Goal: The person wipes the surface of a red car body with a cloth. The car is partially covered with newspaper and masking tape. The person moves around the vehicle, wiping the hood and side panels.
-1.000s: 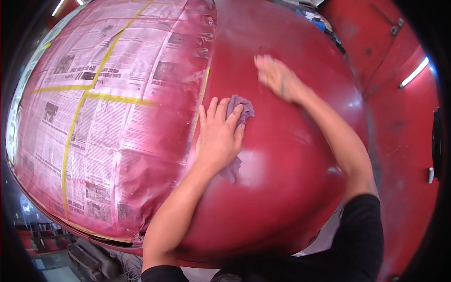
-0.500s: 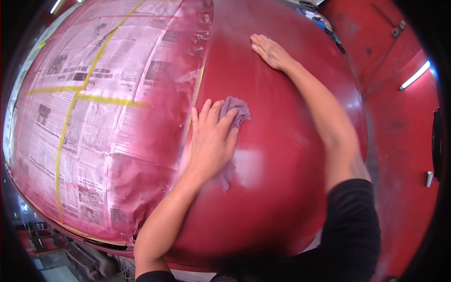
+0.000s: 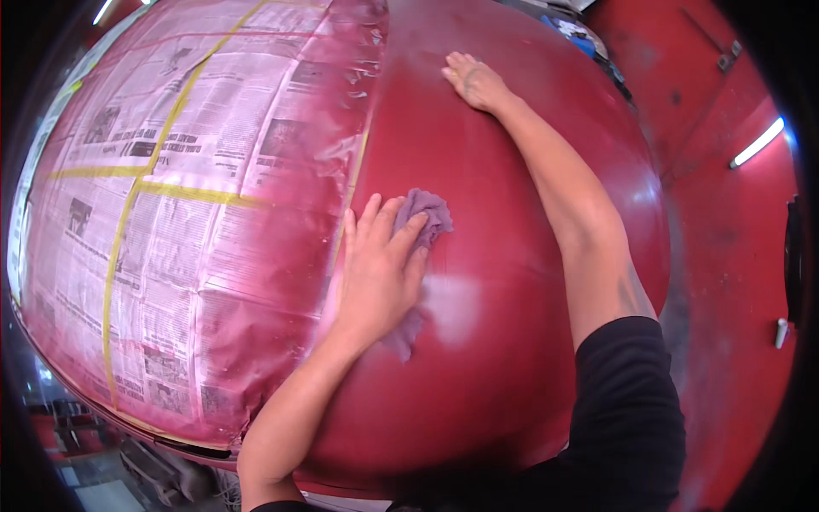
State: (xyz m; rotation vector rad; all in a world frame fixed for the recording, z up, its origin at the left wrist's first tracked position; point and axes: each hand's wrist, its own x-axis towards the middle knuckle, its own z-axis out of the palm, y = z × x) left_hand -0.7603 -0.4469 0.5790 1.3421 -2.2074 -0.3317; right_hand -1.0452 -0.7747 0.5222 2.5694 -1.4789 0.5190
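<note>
Here, left hand [image 3: 376,275] over a purple cloth [image 3: 435,212], right hand [image 3: 478,85] on the red panel [image 3: 503,341], visible fingers [image 3: 367,224] unclenched.

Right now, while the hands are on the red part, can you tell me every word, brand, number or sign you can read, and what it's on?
Newspaper sheets: bigger printed lines show, but I won't copy them out; the small print is too tiny or blurred to read.
Yellow tape: no writing that I can see.
Purple cloth: none seen.
Red panel: none seen.
</note>
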